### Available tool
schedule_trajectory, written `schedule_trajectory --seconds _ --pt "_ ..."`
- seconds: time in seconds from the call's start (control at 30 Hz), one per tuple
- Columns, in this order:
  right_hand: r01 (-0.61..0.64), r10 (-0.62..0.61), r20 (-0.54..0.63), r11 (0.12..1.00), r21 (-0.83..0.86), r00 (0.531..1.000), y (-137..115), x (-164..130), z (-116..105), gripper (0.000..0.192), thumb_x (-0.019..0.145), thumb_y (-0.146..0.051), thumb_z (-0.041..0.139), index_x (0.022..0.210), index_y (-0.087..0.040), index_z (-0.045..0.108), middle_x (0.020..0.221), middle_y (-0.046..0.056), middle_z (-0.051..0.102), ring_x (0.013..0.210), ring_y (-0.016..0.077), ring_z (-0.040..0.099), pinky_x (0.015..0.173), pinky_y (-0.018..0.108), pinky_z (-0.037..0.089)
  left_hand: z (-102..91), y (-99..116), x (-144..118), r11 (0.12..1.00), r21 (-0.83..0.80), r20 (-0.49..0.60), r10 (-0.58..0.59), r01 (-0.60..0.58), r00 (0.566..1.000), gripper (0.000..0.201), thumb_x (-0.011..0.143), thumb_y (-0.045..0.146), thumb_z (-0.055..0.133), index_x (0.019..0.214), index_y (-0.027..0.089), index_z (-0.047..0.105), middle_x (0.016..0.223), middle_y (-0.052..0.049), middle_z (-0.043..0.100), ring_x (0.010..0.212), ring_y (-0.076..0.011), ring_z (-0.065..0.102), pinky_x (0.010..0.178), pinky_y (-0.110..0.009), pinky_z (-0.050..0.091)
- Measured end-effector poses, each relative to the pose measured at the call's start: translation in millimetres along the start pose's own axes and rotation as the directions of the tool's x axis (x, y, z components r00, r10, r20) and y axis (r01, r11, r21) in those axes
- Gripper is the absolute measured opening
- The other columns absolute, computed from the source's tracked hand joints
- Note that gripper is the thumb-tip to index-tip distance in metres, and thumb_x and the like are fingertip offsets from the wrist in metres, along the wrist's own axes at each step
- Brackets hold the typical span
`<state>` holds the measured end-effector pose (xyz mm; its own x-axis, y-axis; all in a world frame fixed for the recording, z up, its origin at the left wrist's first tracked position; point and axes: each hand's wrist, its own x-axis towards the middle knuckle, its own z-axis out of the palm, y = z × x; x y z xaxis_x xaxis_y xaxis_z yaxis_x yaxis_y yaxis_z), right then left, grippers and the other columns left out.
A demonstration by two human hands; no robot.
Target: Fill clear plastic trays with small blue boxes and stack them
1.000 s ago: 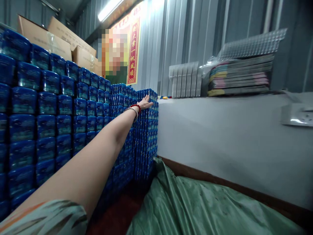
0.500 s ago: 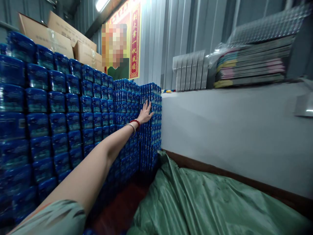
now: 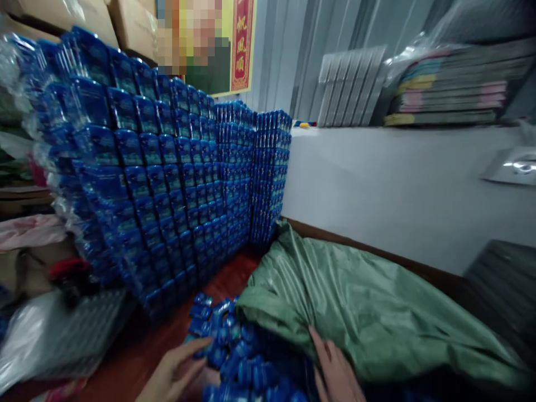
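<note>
Many small blue packs [image 3: 240,357] lie loose at the mouth of a green sack [image 3: 360,290], on a red surface. My left hand [image 3: 178,365] is at the left edge of these packs, its fingers apart and nothing seen in its grasp. The sack's folded rim is at my right hand [image 3: 335,371], whose fingers lie over it and appear to grip it. Part of that hand is cut off by the bottom edge. Beyond, a tall stack of blue packs [image 3: 167,162] stands in tight rows.
A white ledge [image 3: 389,178] runs along the right, bearing clear plastic trays [image 3: 352,86] and bundled flat sheets [image 3: 452,92]. Cardboard boxes [image 3: 71,17] sit behind the stack. At lower left lie a grey plastic tray [image 3: 79,329] and pink cloth [image 3: 31,230].
My left hand has come away from the far end of the stack and down to the loose packs. My right hand has come into view at the sack. The view has tilted down.
</note>
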<state>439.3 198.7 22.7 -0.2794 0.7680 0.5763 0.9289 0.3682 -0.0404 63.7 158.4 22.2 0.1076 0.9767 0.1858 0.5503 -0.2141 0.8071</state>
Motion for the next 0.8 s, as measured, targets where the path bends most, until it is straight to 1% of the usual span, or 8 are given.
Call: schedule_trajectory --seconds 0.1,0.2,0.27,0.37,0.43,0.53,0.63,0.8 --pt "-0.033 0.044 -0.125 0.995 0.089 0.991 -38 -6 -18 0.045 0.088 -0.018 0.041 0.133 -0.024 0.043 0.106 0.01 0.06 0.097 0.025 0.06 0.083 0.042 0.052 -12.2 -43 -36 0.968 -0.046 -0.155 -0.251 0.247 0.955 0.041 0.078 0.053 0.049 0.108 0.03 0.066 0.11 -0.002 0.069 0.104 -0.028 0.063 0.093 -0.044 0.051" --pt "-0.061 0.079 -0.065 0.97 0.237 0.995 -100 -26 -21 0.039 0.089 -0.018 0.042 0.127 -0.023 0.047 0.105 0.009 0.059 0.098 0.0222 0.058 0.084 0.04 0.051 -16.8 -58 -39 0.95 0.077 -0.232 -0.277 0.302 0.932 0.049 0.082 0.049 0.041 0.119 0.022 0.058 0.123 -0.006 0.062 0.116 -0.0241 0.056 0.102 -0.039 0.042" --pt "-0.002 0.0 0.008 0.949 0.315 1.0 -140 -41 -18 0.037 0.087 -0.013 0.042 0.121 -0.025 0.052 0.105 0.007 0.06 0.098 0.021 0.058 0.09 0.043 0.049 -13.2 -54 -15 0.947 0.204 -0.162 -0.218 0.249 0.962 0.05 0.086 0.042 0.037 0.127 0.019 0.051 0.133 -0.007 0.054 0.123 -0.0199 0.049 0.107 -0.036 0.037" --pt "0.011 -0.041 0.067 0.919 0.393 0.997 -178 -51 -11 0.037 0.086 -0.009 0.041 0.113 -0.027 0.057 0.106 0.005 0.06 0.1 0.0201 0.058 0.094 0.045 0.046 -1.1 -40 46 0.896 0.402 -0.06 -0.178 0.188 0.982 0.048 0.09 0.034 0.036 0.132 0.014 0.046 0.142 -0.012 0.041 0.132 -0.02 0.037 0.111 -0.036 0.028" --pt "-0.02 -0.013 0.074 0.906 0.423 0.997 -184 -51 -10 0.035 0.086 -0.01 0.041 0.112 -0.026 0.058 0.106 0.005 0.06 0.099 0.0198 0.058 0.091 0.043 0.048 7.8 -32 86 0.886 0.421 -0.058 -0.185 0.192 0.981 0.048 0.091 0.035 0.038 0.134 0.016 0.044 0.146 -0.013 0.035 0.135 -0.0239 0.03 0.111 -0.043 0.025" --pt "-0.043 0.019 0.06 0.901 0.431 0.998 -175 -57 -10 0.032 0.088 -0.014 0.042 0.113 -0.026 0.058 0.105 0.006 0.061 0.098 0.0199 0.058 0.085 0.039 0.051 20.9 -28 117 0.872 0.438 -0.057 -0.216 0.219 0.975 0.04 0.091 0.037 0.04 0.126 0.023 0.053 0.139 -0.01 0.045 0.132 -0.0289 0.032 0.106 -0.054 0.024" --pt "-0.061 0.044 0.049 0.903 0.426 0.998 -159 -76 -6 0.029 0.089 -0.02 0.043 0.113 -0.025 0.059 0.101 0.006 0.062 0.093 0.0197 0.06 0.078 0.036 0.052 38.0 -30 108 0.865 0.437 -0.072 -0.241 0.248 0.968 0.034 0.09 0.038 0.041 0.116 0.028 0.06 0.133 -0.007 0.05 0.128 -0.0283 0.036 0.103 -0.056 0.026" --pt "-0.108 0.061 0.12 0.892 0.44 0.991 -158 -92 8 0.028 0.09 -0.026 0.042 0.11 -0.024 0.06 0.1 0.007 0.063 0.092 0.0208 0.061 0.077 0.035 0.052 73.5 -19 59 0.869 0.379 -0.131 -0.292 0.32 0.947 0.041 0.089 0.034 0.044 0.128 0.025 0.052 0.135 -0.009 0.049 0.128 -0.0294 0.036 0.104 -0.054 0.027"
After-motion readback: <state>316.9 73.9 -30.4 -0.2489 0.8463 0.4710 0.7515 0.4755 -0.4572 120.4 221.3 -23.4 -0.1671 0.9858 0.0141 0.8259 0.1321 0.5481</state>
